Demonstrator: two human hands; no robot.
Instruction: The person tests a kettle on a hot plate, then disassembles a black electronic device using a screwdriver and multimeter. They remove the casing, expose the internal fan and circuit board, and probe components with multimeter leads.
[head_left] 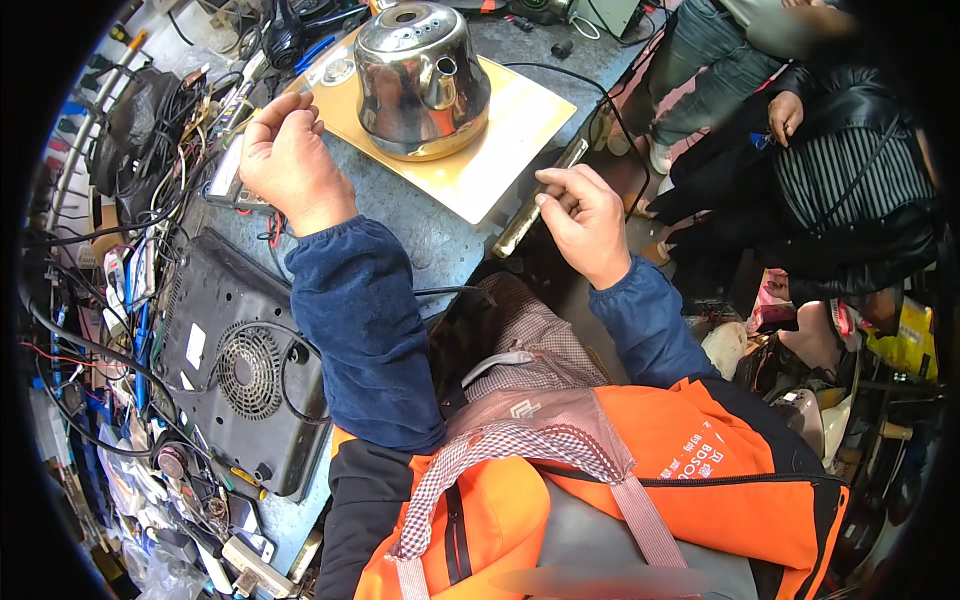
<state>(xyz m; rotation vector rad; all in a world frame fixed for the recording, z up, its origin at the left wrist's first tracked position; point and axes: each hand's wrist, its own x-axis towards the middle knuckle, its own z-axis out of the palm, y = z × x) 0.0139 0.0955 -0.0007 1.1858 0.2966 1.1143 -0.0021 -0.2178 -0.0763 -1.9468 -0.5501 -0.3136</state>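
A shiny metal kettle (420,90) stands upright on a yellowish flat board (520,120) on the blue-grey workbench. To the left of the board, my left hand (295,165) is raised with its fingers curled closed. A thin yellowish bit shows by its fingertips, but I cannot tell whether it is held. My right hand (585,222) hovers by the bench's right edge, thumb and fingers drawn together. Whatever lies between those fingers, if anything, is too small to make out. Beside it runs a worn metal strip (518,228) along the edge.
An upturned black cooktop with a round fan grille (250,370) lies at the left, a cable across it. Tangled wires and tools (130,330) crowd the far left. A black cable (615,105) loops past the right edge. Two people (850,150) are at the upper right.
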